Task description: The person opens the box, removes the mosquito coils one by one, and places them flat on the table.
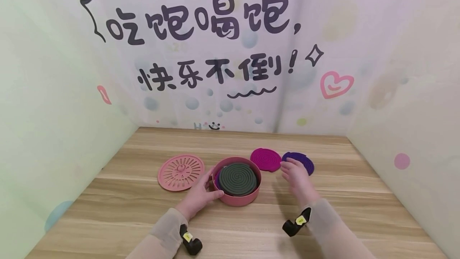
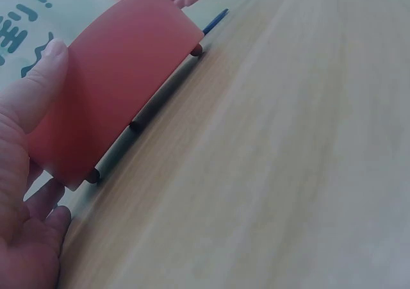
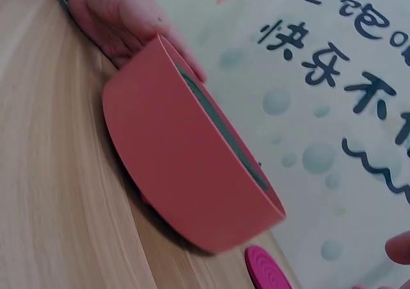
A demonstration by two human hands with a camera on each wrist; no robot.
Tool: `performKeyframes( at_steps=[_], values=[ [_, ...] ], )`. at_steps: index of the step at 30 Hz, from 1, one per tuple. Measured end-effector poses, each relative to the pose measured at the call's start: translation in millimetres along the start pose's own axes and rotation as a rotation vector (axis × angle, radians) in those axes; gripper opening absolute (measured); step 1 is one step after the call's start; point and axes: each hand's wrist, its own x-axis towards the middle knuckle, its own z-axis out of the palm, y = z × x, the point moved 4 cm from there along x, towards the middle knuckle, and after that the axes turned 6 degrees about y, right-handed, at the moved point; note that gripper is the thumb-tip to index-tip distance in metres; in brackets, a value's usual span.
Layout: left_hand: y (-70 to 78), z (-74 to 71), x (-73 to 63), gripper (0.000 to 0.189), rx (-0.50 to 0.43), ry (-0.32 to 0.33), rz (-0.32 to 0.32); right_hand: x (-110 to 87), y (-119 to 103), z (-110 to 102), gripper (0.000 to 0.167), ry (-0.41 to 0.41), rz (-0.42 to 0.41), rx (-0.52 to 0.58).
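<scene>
A round pink box (image 1: 240,200) stands mid-table in the head view. In it lies a dark green spiral mosquito coil (image 1: 237,179), with some purple showing beside it at the left. My left hand (image 1: 199,195) holds the box's left side, thumb toward the front and fingers toward the back. In the left wrist view the thumb (image 2: 48,84) lies along the box's wall. To the right of the box, my right hand (image 1: 297,179) hovers with nothing in it, fingers relaxed. Just beyond it lies a dark purple coil (image 1: 305,163), partly hidden by those fingers.
A pink slotted lid (image 1: 170,183) with a small central knob lies on the table left of the box. A magenta coil (image 1: 266,160) lies behind and right of the box. Printed cloth walls (image 1: 223,111) enclose the wooden table (image 1: 230,231) at the back and sides.
</scene>
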Motion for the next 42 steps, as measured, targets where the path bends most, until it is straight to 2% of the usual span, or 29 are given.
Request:
performKeyframes(
  at_steps=[10, 18, 23, 26, 30, 34, 39, 42],
  values=[
    [-1.9, 0.1, 1.3, 0.085, -0.019, -0.009, -0.012, -10.4, 1.9, 43.6, 0.053, -0.112, -0.033, -0.045],
    [0.1, 0.8, 0.8, 0.085, -0.022, -0.009, -0.002, -11.5, 7.5, 62.2, 0.051, -0.182, -0.078, -0.172],
    [-21.0, 1.4, 10.2, 0.087, -0.007, -0.004, -0.004, -9.6, 10.2, 70.1, 0.047, -0.166, -0.130, -0.314],
    [-32.3, 1.2, 14.6, 0.089, -0.005, -0.006, -0.004, -9.5, 9.1, 75.8, 0.044, -0.158, -0.191, -0.422],
    [-35.4, 0.2, 15.7, 0.091, -0.003, -0.011, 0.006, -8.4, 8.3, 84.2, 0.043, -0.157, -0.256, -0.537],
    [-35.2, -0.3, 15.9, 0.093, 0.006, -0.015, 0.009, -6.2, 9.6, 91.0, 0.044, -0.160, -0.263, -0.618],
    [-34.0, -0.3, 16.1, 0.092, 0.007, -0.028, 0.017, -1.1, 11.5, 93.6, 0.043, -0.115, -0.306, -0.782],
    [-33.3, -0.5, 16.0, 0.091, 0.004, -0.026, 0.019, 2.1, 15.0, 94.0, 0.042, -0.111, -0.330, -0.842]
  ],
)
